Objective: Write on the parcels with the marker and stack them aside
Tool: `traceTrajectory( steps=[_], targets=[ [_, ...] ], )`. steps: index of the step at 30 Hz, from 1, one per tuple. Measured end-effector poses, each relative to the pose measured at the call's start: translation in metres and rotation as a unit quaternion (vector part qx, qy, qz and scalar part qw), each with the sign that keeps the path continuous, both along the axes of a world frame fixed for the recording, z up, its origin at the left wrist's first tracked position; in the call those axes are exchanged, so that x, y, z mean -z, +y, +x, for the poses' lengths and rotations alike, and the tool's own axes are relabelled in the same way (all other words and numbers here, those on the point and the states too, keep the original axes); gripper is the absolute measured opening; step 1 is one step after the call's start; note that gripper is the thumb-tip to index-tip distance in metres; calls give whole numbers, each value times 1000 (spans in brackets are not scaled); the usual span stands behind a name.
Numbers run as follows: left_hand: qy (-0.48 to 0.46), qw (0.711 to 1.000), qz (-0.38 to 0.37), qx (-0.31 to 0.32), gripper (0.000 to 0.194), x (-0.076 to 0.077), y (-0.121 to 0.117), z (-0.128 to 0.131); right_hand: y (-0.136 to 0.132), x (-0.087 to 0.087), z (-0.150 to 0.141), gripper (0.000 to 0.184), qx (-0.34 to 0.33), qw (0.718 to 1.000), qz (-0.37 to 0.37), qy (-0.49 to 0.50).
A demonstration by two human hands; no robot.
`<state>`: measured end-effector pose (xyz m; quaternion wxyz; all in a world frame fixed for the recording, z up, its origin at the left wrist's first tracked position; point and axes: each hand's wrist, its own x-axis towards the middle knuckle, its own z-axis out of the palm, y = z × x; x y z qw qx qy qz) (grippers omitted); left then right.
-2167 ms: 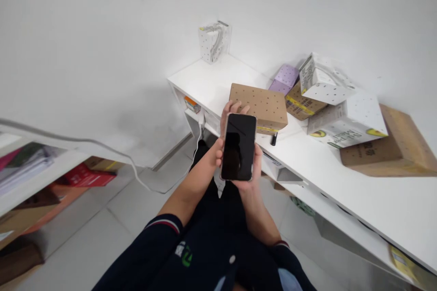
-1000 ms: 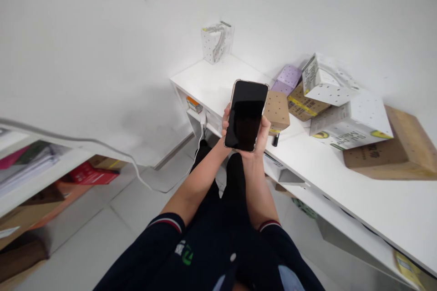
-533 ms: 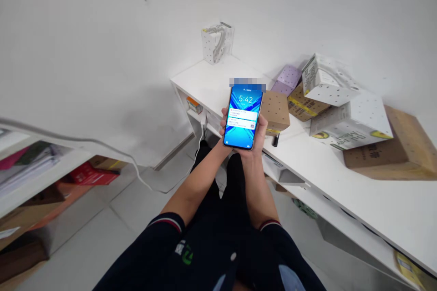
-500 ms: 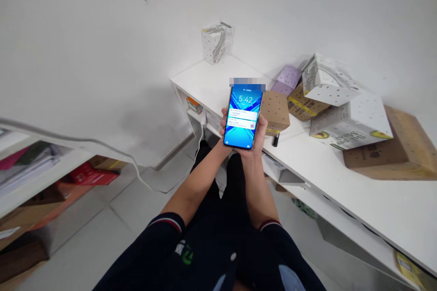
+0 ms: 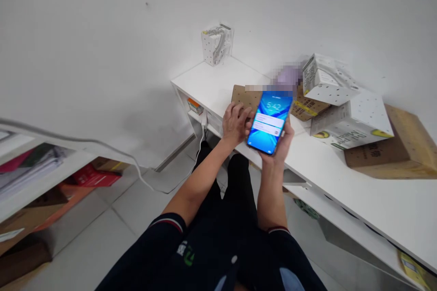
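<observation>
Fingers of the right hand (image 5: pixel 282 145) grip the phone (image 5: pixel 269 121) over the front edge of the tabletop (image 5: pixel 211 82), long axis pointing away and slightly right. Left hand (image 5: pixel 234 123), fingers loosely bent and empty, is just left of it, near the brown box (image 5: pixel 245 95).

"How's the light?"
"Soft, middling bright; a faint shadow greys the white wall (image 5: pixel 102 41), and the smartphone (image 5: pixel 269 122) glows blue."
"Everything sharp?"
"No: its small text blurs, coarse pixels mask the lilac box (image 5: pixel 287 78), the brown carton (image 5: pixel 403 152) stretches rightward."
</observation>
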<state>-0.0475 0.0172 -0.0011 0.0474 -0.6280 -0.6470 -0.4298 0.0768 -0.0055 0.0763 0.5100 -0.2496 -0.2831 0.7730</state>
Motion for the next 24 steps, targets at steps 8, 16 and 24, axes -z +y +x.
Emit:
traceTrajectory(
  steps=[8, 16, 24],
  targets=[
    [8, 999, 23, -26, 38, -3, -1, 3, 13, 39, 129, 60, 322, 733, 106, -589],
    [29, 1000, -2, 9, 45, -4, -2, -5, 16, 70, 185, 66, 191, 405, 60, -892],
    [76, 996, -40, 27, 49, -12, -10, -16, 17, 82, 192, 62, 178, 404, 22, -897]
  ],
)
